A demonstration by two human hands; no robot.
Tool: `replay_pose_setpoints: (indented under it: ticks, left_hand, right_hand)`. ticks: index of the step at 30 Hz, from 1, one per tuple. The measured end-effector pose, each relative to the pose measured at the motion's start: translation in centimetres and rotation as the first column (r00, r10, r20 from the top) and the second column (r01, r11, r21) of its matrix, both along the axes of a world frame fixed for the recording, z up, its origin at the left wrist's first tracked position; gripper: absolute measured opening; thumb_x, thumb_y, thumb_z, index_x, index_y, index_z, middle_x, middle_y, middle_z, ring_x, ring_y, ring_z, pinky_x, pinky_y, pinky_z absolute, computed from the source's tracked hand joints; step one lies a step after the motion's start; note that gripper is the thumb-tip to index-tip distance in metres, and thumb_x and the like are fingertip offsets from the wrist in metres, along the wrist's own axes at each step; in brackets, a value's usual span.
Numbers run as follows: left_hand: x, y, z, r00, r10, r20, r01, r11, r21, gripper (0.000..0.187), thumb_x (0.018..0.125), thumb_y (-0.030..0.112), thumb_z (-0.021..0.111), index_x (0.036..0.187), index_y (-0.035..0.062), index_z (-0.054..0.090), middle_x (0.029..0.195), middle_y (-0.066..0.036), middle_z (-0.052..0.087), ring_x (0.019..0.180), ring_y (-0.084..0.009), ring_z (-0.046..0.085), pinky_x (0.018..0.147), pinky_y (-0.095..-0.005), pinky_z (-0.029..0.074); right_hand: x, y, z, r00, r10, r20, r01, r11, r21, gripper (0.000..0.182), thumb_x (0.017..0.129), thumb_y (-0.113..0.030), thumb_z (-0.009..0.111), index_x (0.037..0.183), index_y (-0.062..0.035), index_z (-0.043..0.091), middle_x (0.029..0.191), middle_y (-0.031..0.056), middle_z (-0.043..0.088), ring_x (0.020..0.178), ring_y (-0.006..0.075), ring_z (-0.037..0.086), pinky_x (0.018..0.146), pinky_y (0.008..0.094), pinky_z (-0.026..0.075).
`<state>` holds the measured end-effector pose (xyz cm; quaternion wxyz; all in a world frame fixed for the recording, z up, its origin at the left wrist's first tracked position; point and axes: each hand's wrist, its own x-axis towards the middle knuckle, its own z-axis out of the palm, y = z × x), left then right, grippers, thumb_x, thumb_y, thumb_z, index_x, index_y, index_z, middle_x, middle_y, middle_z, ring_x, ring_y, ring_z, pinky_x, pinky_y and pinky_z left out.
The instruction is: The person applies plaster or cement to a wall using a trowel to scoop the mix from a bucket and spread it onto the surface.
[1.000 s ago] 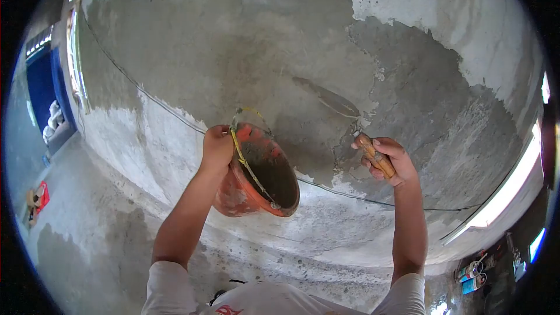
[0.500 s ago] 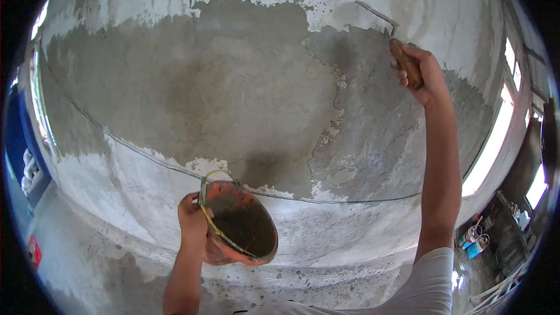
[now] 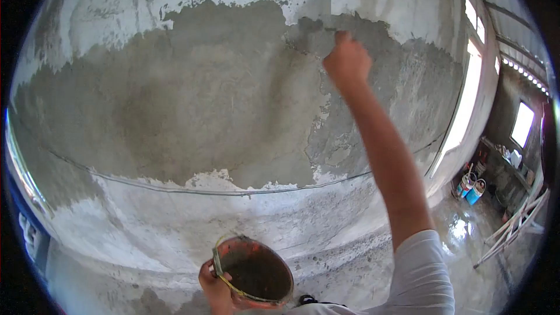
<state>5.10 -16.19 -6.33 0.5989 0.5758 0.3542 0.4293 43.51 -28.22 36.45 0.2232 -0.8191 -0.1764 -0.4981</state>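
Note:
My left hand [image 3: 214,286] grips the left rim and handle of an orange bucket [image 3: 284,274] at the bottom centre, with grey wet mortar [image 3: 254,271] inside. Up at the wall, my right hand [image 3: 348,61] is closed round the trowel, whose wooden handle is mostly hidden by the fingers. The trowel's blade [image 3: 317,9] seems to lie against the wall near the upper edge of the grey plaster patch [image 3: 216,93].
A thin cable [image 3: 175,189] runs across the wall below the patch. Tall windows [image 3: 466,99] are at the right. Paint buckets [image 3: 475,191] and pale wooden bars [image 3: 513,230] stand on the floor at the right.
My right hand has moved left along the wall and turned, bringing the trowel onto the plaster's upper edge. The view has shifted, and the bucket and left hand now appear lower.

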Motion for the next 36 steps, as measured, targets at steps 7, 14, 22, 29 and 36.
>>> replay_pose_setpoints:
  ticks: [7,14,22,29,36]
  left_hand:
    - [-4.7,2.2,-5.1,0.994,0.075,-0.079,-0.077,0.997,-0.026,0.039,0.075,-0.002,0.069,0.114,-0.0028,0.064,0.088,-0.011,0.068,0.072,-0.0189,0.064,0.059,-0.0329,0.051]
    - [-6.0,1.3,-1.7,0.983,0.115,-0.144,-0.139,0.975,-0.171,0.035,0.084,0.005,0.080,0.116,-0.0023,0.066,0.098,-0.013,0.071,0.084,-0.0218,0.066,0.072,-0.0362,0.056]
    - [-4.9,0.4,-0.7,0.989,0.136,-0.056,-0.137,0.990,-0.022,0.047,0.084,0.009,0.082,0.125,-0.0019,0.061,0.108,-0.017,0.070,0.093,-0.0263,0.067,0.083,-0.0393,0.057]
    - [-1.5,-2.9,-0.9,0.974,0.225,-0.028,-0.224,0.974,0.032,0.043,0.083,0.010,0.079,0.120,-0.0064,0.062,0.105,-0.016,0.071,0.089,-0.0262,0.068,0.080,-0.0369,0.057]
    - [0.3,-2.4,-6.4,0.939,0.344,-0.018,-0.344,0.939,-0.024,0.052,0.062,-0.007,0.066,0.114,-0.0048,0.058,0.077,-0.007,0.064,0.060,-0.0169,0.061,0.051,-0.0295,0.049]
  right_hand:
    - [5.3,7.3,-6.6,0.975,-0.088,0.205,0.081,0.996,0.043,0.068,0.086,-0.007,0.063,0.149,0.0023,0.040,0.118,0.0190,0.055,0.100,0.0333,0.067,0.069,0.0403,0.061]
    - [5.1,6.5,-11.0,0.940,-0.090,0.329,0.128,0.987,-0.094,0.070,0.087,-0.009,0.065,0.152,0.0035,0.040,0.117,0.0198,0.057,0.102,0.0281,0.066,0.063,0.0349,0.063]
    - [3.3,0.6,-8.6,0.954,0.246,0.172,-0.259,0.964,0.060,0.071,0.085,-0.009,0.065,0.152,-0.0174,0.042,0.121,0.0167,0.059,0.099,0.0378,0.068,0.072,0.0476,0.060]
    - [8.9,2.7,-2.7,0.936,0.213,0.280,-0.192,0.976,-0.101,0.070,0.088,-0.012,0.064,0.153,-0.0101,0.038,0.119,0.0203,0.059,0.086,0.0403,0.070,0.075,0.0488,0.059]
    - [10.2,0.3,-10.2,0.886,0.420,0.198,-0.350,0.884,-0.310,0.056,0.091,-0.017,0.065,0.144,-0.0056,0.051,0.110,0.0180,0.060,0.076,0.0374,0.069,0.065,0.0474,0.059]
